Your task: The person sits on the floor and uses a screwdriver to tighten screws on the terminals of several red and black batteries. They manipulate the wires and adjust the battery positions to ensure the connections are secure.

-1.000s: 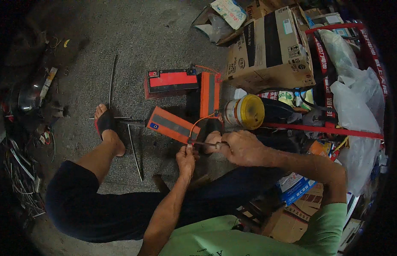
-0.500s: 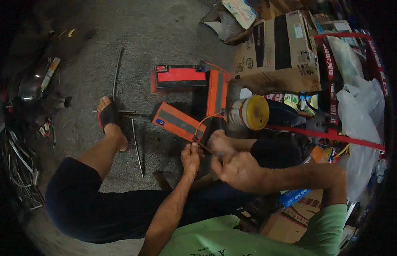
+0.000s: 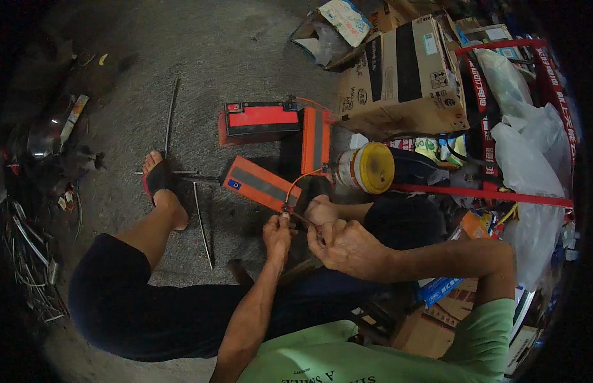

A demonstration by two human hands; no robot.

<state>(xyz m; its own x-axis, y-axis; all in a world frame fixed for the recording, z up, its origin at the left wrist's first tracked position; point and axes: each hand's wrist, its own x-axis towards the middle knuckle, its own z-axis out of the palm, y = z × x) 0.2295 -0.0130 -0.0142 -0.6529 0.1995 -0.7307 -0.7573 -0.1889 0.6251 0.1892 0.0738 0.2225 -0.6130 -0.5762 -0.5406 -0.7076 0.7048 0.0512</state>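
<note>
An orange battery with a grey stripe (image 3: 261, 185) lies on the floor in front of me, tilted, its terminal corner toward me. My left hand (image 3: 278, 237) is closed with thumb and fingertips pressed at that terminal; what they pinch is too small to make out. A thin orange wire (image 3: 296, 181) arcs from the terminal to a second orange battery (image 3: 316, 140). My right hand (image 3: 348, 247) grips a screwdriver (image 3: 302, 219), its thin shaft reaching to the same terminal. Behind lies a red-and-black battery (image 3: 262, 119), with a wire running from its right corner.
A yellow-lidded bucket (image 3: 375, 167) stands right of the batteries. Beyond it are a large cardboard box (image 3: 405, 80), a red strap (image 3: 481, 195) and plastic bags (image 3: 532, 198). Metal rods (image 3: 202, 226) lie beside my left foot (image 3: 161, 182). Scrap metal (image 3: 31, 249) is piled far left.
The view has shifted slightly, moving the batteries and box a little left in the picture. My right hand, blurred before, is sharper and its grip has turned slightly; the left stays at the terminal.
</note>
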